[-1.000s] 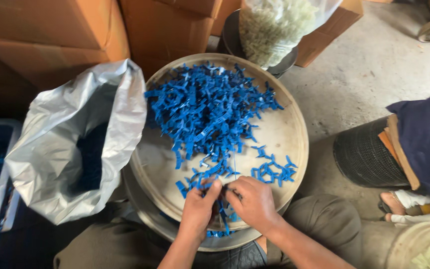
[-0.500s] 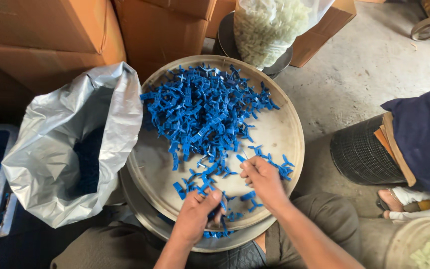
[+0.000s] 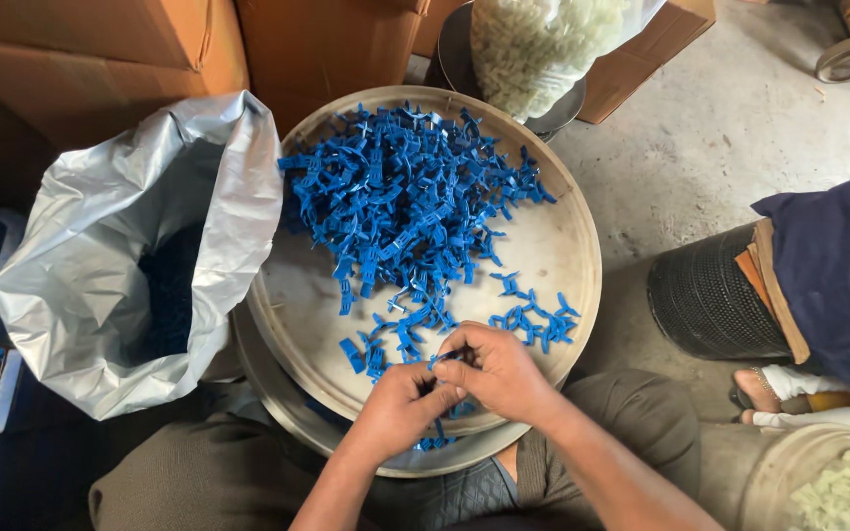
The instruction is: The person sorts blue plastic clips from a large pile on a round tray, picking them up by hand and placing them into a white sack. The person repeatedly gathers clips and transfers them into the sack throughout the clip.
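Soft, even daylight, brightest toward 1–2 o'clock on the concrete floor (image 3: pixel 730 128). Dim at 9–10 o'clock, where the cardboard boxes (image 3: pixel 81 69) fall into shade. Mild sheen on the silver bag (image 3: pixel 100 246); its mouth is dark. Pale round tray (image 3: pixel 553 246) evenly lit, no harsh glare. Focus sharp centrally; slight wide-angle stretching at edges.

I see clips (image 3: pixel 400 202) on the tray (image 3: pixel 563 256), the bag (image 3: pixel 140 256) left of it, boxes (image 3: pixel 100 59) behind.
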